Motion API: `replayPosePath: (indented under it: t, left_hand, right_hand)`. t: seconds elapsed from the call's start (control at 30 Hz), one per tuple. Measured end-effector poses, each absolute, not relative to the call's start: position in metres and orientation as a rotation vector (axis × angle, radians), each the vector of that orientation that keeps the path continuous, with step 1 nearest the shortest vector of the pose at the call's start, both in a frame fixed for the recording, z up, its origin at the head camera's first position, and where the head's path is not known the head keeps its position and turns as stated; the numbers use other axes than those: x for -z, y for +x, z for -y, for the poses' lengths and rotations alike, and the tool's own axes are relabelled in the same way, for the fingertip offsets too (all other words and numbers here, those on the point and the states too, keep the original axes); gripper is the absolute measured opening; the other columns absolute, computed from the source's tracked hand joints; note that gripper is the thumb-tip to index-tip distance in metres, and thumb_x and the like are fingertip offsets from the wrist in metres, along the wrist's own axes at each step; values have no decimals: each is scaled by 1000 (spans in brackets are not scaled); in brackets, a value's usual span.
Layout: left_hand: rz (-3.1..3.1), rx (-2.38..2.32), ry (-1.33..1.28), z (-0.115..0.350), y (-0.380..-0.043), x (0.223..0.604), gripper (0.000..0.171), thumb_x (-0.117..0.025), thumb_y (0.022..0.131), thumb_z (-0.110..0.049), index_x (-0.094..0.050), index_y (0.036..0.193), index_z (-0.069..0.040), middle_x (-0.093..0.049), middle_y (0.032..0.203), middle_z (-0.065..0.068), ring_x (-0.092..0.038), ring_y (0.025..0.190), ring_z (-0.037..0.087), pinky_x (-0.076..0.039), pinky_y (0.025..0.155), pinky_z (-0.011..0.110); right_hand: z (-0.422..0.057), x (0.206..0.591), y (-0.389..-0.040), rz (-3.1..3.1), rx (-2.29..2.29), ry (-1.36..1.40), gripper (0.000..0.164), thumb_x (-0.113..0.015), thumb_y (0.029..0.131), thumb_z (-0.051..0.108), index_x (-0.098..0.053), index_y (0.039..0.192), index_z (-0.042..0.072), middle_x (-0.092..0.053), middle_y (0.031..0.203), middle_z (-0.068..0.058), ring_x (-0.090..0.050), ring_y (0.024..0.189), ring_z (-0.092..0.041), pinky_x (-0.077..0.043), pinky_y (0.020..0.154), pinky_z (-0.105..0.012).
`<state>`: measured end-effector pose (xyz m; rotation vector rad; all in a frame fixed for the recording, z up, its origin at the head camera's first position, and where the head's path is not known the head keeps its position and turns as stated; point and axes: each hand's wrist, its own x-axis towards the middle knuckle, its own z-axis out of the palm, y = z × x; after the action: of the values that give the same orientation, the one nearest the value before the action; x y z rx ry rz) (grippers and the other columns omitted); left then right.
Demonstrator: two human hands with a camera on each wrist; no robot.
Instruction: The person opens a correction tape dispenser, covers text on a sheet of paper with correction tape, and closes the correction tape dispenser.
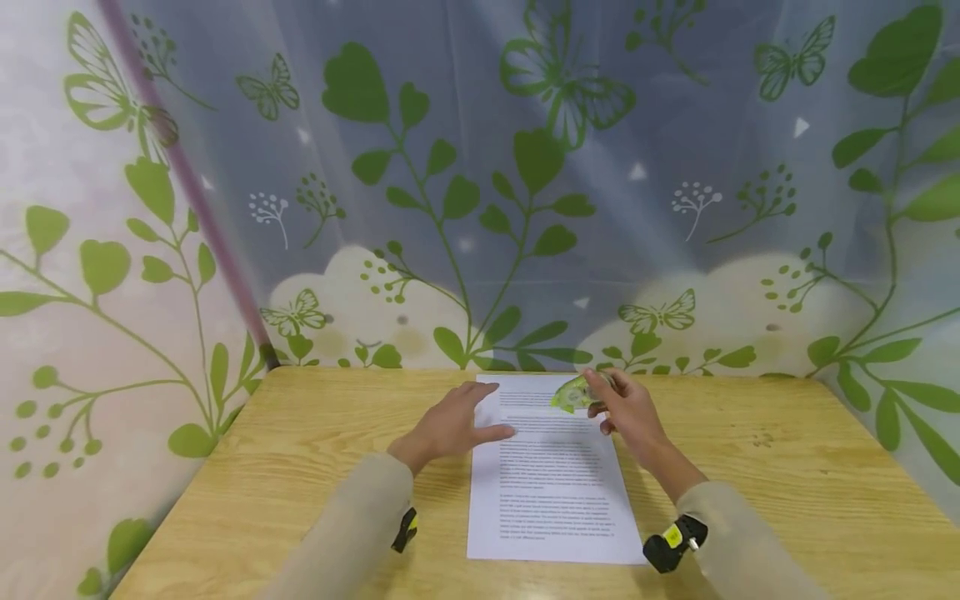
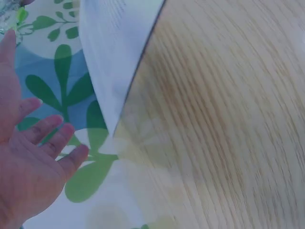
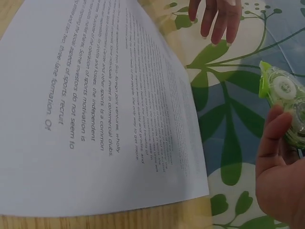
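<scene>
My right hand [image 1: 630, 412] holds a green, see-through correction tape dispenser [image 1: 573, 394] above the upper part of a printed sheet of paper [image 1: 551, 525]. In the right wrist view the dispenser [image 3: 286, 95] shows its clear case with a white reel inside, and the fingers and thumb grip it. My left hand [image 1: 453, 421] hovers at the sheet's left edge, fingers spread and holding nothing. The left wrist view shows that hand [image 2: 33, 162] with its palm turned up to the camera and its fingers apart, near a corner of the paper [image 2: 119, 71].
The sheet lies on a light wooden table [image 1: 315, 467], reaching close to the table's far edge. Behind the table hangs a curtain [image 1: 465, 167] printed with green leaves and butterflies. It also runs along the left and right sides.
</scene>
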<state>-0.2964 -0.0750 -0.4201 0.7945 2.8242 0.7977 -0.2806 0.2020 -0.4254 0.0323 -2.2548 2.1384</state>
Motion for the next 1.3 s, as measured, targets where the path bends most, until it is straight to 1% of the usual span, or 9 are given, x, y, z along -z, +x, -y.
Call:
replayPosePath:
  t: [0.17, 0.37, 0.4, 0.43, 0.53, 0.67, 0.83, 1.0, 1.3]
  left_hand:
    - [-2717, -1012, 798, 72, -293, 413, 77, -66, 85, -53, -42, 144, -11, -44, 144, 9, -42, 130, 28, -36, 103, 44]
    - [-2659, -1107, 819, 66, -290, 411, 71, -69, 84, -49, -47, 141, -12, -53, 134, 10, -54, 117, 24, -44, 95, 40]
    - [-2656, -1114, 819, 65, -290, 411, 70, -69, 84, -49, -48, 140, -11, -54, 133, 10, -55, 116, 24, -44, 94, 40]
    - [-2650, -1125, 818, 65, -289, 411, 70, -69, 84, -48, -48, 139, -11, -55, 132, 11, -55, 115, 25, -45, 94, 40]
    - [-2641, -1145, 821, 64, -289, 412, 68, -70, 84, -48, -50, 138, -11, -57, 129, 10, -57, 113, 27, -46, 92, 40]
    - [-2633, -1164, 822, 63, -288, 413, 66, -70, 84, -47, -52, 135, -9, -59, 126, 10, -58, 111, 29, -47, 90, 39]
    - [-2621, -1181, 813, 63, -287, 414, 65, -69, 85, -47, -53, 134, -9, -60, 124, 9, -59, 110, 29, -48, 89, 38]
    - [-2603, -1225, 827, 62, -288, 416, 62, -70, 85, -45, -55, 132, -7, -61, 123, 8, -59, 109, 28, -49, 87, 36]
    - [-2538, -1445, 793, 51, -287, 415, 49, -71, 85, -40, -64, 123, -10, -62, 122, 4, -62, 100, 16, -51, 79, 31]
  right_hand:
    - [-203, 418, -277, 2328, -2096, 100, 49, -58, 92, 49, -55, 115, 6, -57, 102, -7, -67, 78, -20, -50, 50, -28]
    - [-202, 411, -271, 2428, -1976, 196, 50, -55, 94, 48, -56, 120, 5, -54, 114, -14, -66, 92, -23, -55, 59, -41]
    - [-202, 410, -270, 2443, -1928, 210, 49, -55, 94, 48, -58, 120, 6, -56, 115, -13, -65, 90, -23, -55, 60, -42]
    - [-202, 410, -270, 2457, -1876, 230, 48, -55, 94, 47, -59, 119, 7, -57, 115, -12, -63, 90, -22, -55, 63, -41]
    - [-202, 408, -268, 2465, -1755, 275, 43, -57, 94, 45, -64, 115, 9, -60, 95, -13, -55, 77, -21, -51, 60, -35]
    - [-204, 405, -268, 2467, -1759, 321, 39, -61, 93, 41, -64, 114, 8, -60, 82, -13, -58, 67, -23, -47, 51, -33]
    - [-207, 399, -268, 2554, -1768, 431, 42, -66, 91, 32, -60, 120, 2, -67, 98, -12, -68, 78, -21, -52, 52, -37]
    - [-210, 393, -267, 2643, -1692, 543, 45, -68, 90, 28, -58, 122, -2, -67, 90, -13, -65, 77, -22, -53, 55, -36]
    - [-213, 391, -268, 2663, -1660, 561, 42, -67, 90, 32, -61, 120, 3, -68, 87, -8, -65, 77, -23, -54, 54, -37]
